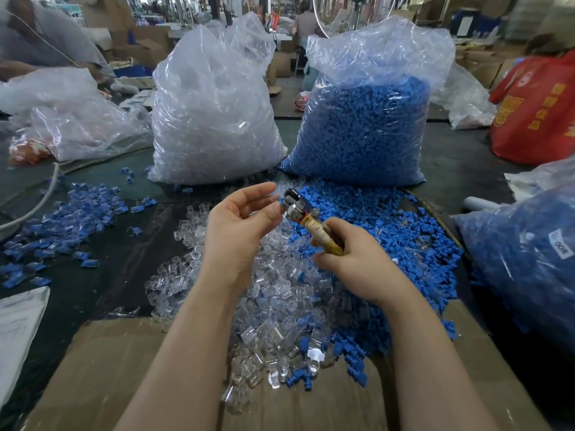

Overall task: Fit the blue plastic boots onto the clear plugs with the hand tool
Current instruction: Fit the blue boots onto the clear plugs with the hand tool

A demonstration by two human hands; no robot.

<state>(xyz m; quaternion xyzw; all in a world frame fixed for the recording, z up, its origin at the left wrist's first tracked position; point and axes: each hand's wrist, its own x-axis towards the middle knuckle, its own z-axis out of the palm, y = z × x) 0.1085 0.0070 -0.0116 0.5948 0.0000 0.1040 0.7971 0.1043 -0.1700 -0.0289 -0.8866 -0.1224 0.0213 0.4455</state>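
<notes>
My right hand point(351, 259) grips the tape-wrapped handle of the hand tool point(306, 217), whose metal head points up and left. A blue boot point(282, 200) sits at the tool's head, with a clear plug at my left fingertips. My left hand point(239, 222) is raised beside the head, fingers pinching the clear plug there. Below my hands lies a heap of loose clear plugs point(273, 293), with a heap of loose blue boots point(389, 231) to its right. Finished blue-and-clear pieces point(77, 219) are scattered on the left of the table.
A big bag of clear plugs point(214, 113) and a big bag of blue boots point(367, 119) stand behind the heaps. Another bag of blue parts point(529, 253) is at the right, a red bag point(538, 110) beyond it. Cardboard point(109, 368) lies at the front edge.
</notes>
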